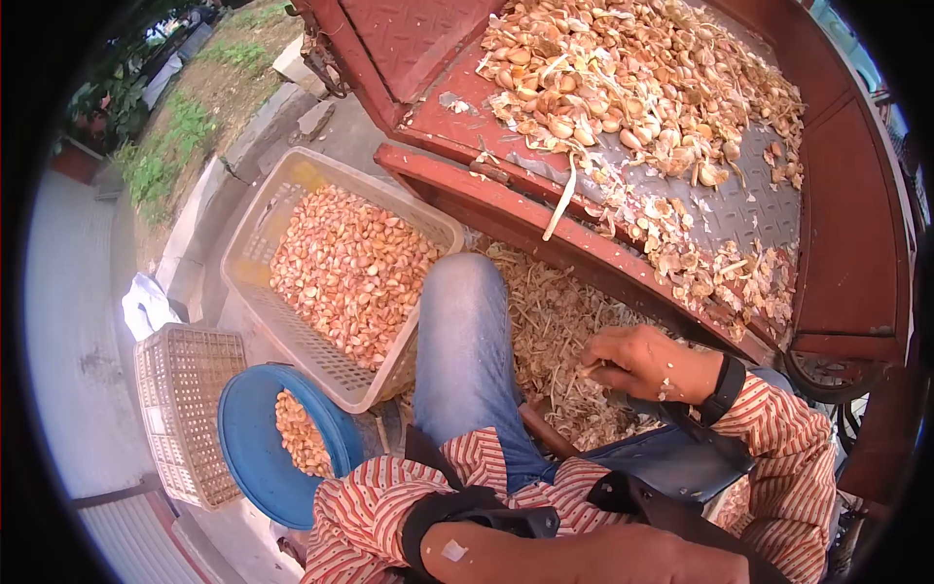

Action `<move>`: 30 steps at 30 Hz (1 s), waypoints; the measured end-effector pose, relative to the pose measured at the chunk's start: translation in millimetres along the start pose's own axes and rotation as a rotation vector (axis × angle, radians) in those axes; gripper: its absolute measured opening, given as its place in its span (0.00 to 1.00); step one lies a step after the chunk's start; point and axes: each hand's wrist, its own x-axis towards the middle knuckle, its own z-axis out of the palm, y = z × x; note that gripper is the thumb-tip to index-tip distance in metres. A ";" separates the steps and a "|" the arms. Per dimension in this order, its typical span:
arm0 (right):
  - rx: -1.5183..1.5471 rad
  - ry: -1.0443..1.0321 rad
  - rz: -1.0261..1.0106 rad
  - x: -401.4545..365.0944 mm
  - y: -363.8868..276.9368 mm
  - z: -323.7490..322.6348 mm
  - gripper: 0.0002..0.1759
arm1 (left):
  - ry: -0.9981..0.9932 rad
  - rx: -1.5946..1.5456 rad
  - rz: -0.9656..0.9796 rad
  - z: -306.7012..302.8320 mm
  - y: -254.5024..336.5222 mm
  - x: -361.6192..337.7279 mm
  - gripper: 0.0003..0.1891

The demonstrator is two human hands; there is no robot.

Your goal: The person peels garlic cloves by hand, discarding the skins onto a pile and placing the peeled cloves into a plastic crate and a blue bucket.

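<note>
My right hand point(642, 362), coming in from the right with a black band at the wrist, is held over the peelings on the ground. Its fingers are curled and pinched together; whatever is between the fingertips is too small to make out. Along the bottom edge my left forearm reaches rightward, and my left hand point(681, 562) is cut off by the frame, its fingers hidden. Garlic cloves point(559, 97) and loose skins are heaped on the red metal bed point(452, 127) in front. Left of my knee, a pale plastic crate point(255, 297) holds many reddish cloves point(341, 263).
A blue tub point(248, 428) with some cloves stands at the lower left, beside an upright woven-pattern crate point(190, 409). Dry skins and stalks point(545, 321) cover the ground between my knee and the red bed. Stone kerb point(229, 165) and grass lie at the upper left.
</note>
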 end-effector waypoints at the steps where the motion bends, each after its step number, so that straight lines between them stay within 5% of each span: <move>1: 0.037 0.045 -0.001 -2.5 0.6 -4.4 0.05 | -0.014 0.041 -0.088 2.5 6.1 -0.8 0.08; 6: -0.053 0.183 -0.006 -2.1 18.0 4.1 0.06 | -0.094 0.374 -0.007 2.8 -1.9 4.3 0.08; 22: -0.014 0.302 0.010 -6.0 5.2 1.3 0.07 | 0.016 0.546 0.263 7.7 0.7 -0.2 0.09; 25: 0.066 0.360 0.022 -6.9 -1.5 -2.7 0.06 | 0.466 0.707 0.163 21.3 58.4 -33.9 0.09; 26: 0.091 0.381 0.020 -8.8 -2.0 -4.0 0.06 | 0.601 0.787 0.355 9.7 79.9 -44.2 0.07; 28: 0.126 0.461 -0.043 -8.3 -4.3 -3.8 0.06 | 1.099 1.637 0.431 -33.5 138.9 -84.0 0.14; 30: 0.123 0.550 -0.070 -10.0 -1.9 -5.4 0.06 | 1.286 2.577 0.196 -72.7 179.5 -136.7 0.18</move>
